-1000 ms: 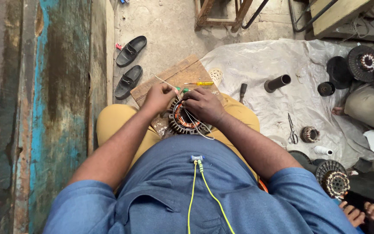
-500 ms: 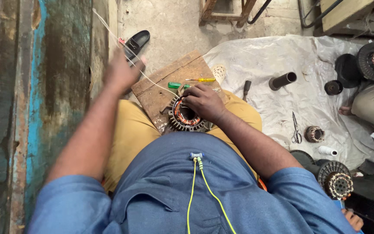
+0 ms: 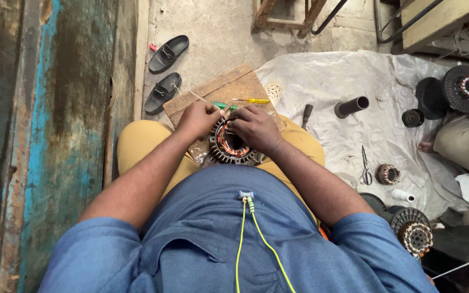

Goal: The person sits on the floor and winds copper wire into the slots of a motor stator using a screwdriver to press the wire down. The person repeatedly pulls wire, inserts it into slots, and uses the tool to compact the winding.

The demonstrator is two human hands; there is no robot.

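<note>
I've got the stator point(image 3: 229, 145) in my lap on the board point(image 3: 218, 89). Left hand point(image 3: 199, 118) pinches the thread point(image 3: 187, 92) at its rim, right hand point(image 3: 256, 127) clamps the top. Best to keep tension even and steady.

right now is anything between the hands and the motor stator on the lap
Nothing visible. The left hand and right hand both rest directly on the stator, fingers at its copper windings.
</note>
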